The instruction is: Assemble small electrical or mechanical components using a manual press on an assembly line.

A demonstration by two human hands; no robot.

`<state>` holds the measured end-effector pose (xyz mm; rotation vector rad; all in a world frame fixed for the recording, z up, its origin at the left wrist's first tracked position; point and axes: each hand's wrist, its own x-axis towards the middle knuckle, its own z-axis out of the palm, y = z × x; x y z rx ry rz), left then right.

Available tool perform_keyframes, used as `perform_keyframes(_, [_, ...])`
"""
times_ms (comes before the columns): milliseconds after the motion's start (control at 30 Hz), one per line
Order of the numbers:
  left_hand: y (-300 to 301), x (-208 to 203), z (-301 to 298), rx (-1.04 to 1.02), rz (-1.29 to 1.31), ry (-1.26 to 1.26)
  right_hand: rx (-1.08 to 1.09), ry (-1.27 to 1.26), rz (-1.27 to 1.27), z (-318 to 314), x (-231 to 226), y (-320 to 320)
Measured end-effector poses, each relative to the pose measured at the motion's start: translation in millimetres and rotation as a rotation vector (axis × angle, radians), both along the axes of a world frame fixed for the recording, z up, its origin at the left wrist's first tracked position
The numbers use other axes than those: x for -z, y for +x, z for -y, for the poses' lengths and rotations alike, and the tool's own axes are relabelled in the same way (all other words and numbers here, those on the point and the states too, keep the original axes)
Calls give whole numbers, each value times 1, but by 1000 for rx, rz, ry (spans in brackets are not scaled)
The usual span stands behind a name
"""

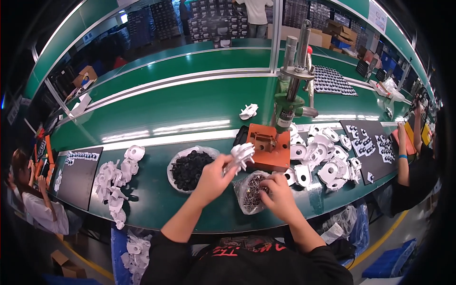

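Observation:
My left hand (213,176) is closed around a white plastic part (243,155), lifted in front of the orange fixture of the press. My right hand (279,195) is at the right side of a clear plastic bag (244,199) filled with small metal pins (252,189). Its fingers are bent together over the pins, and what they pinch, if anything, is hidden. Left of the bag sits a bag-lined bowl of black parts (191,167), partly behind my left forearm. The green hand press (285,111) stands behind, over its orange fixture (278,154).
White housings lie piled right of the press (327,156) and on the left (116,178). One white part (249,111) rests beyond. Dark boards with small parts lie right (375,159) and left (76,183). Co-workers sit at both sides. Blue-lined bins (122,256) stand below the table edge.

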<state>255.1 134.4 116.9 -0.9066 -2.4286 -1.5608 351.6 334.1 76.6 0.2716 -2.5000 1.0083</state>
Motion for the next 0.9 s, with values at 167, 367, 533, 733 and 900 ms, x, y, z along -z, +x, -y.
perform_keyframes(167, [-67, 26, -37, 108, -512, -315, 28, 147, -25, 10, 6, 3])
perform_keyframes(367, [-110, 41, -86, 121, -510, -604, 59, 91, -10, 8, 9, 1])
perform_keyframes(533, [-120, 48, -89, 120, -679, -517, 56, 44, -23, 8, 12, -1])
perform_keyframes(733, [-103, 33, -89, 215, -715, -487, 57, 32, -9, 6, 14, -1])
perform_keyframes(900, [-98, 54, -107, 204, -857, -464, 39, 17, -3, 8, 15, 0])
